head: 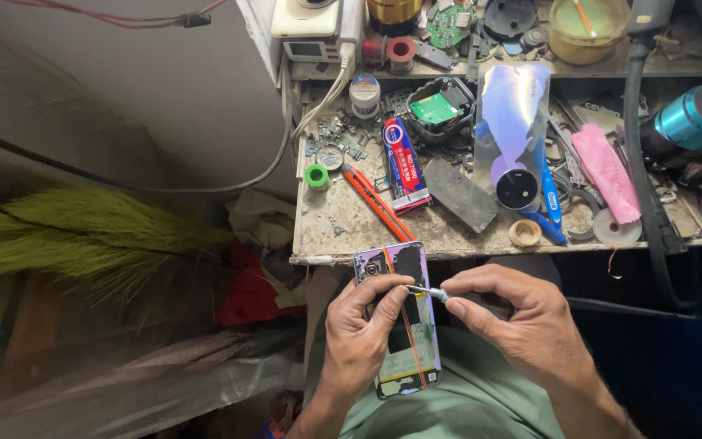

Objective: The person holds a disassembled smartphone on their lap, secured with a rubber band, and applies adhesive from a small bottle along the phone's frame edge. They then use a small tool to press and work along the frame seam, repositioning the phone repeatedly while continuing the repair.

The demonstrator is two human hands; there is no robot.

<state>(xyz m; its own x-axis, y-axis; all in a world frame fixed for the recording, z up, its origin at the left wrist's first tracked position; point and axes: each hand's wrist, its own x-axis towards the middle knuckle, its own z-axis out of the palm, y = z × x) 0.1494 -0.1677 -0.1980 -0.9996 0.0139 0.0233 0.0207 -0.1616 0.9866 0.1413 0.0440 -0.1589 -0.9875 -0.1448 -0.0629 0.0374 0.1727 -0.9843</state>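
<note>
Yellow-green liquid and a stick (585,16) in the translucent tub (588,31).

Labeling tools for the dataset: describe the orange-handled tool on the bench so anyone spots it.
On the cluttered workbench, look at the front left, just above the opened phone. The orange-handled tool lies diagonally beside a red-and-blue tube; it's the only long, thin orange item there.

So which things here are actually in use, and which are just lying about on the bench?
In use:
- opened phone with its back off, held in the left hand
- thin metal-tipped tool, held in the right hand, tip on the phone

Lying about:
- orange-handled knife
- shiny lilac back cover
- pink cloth
- blue toothbrush
- green tape roll
</note>
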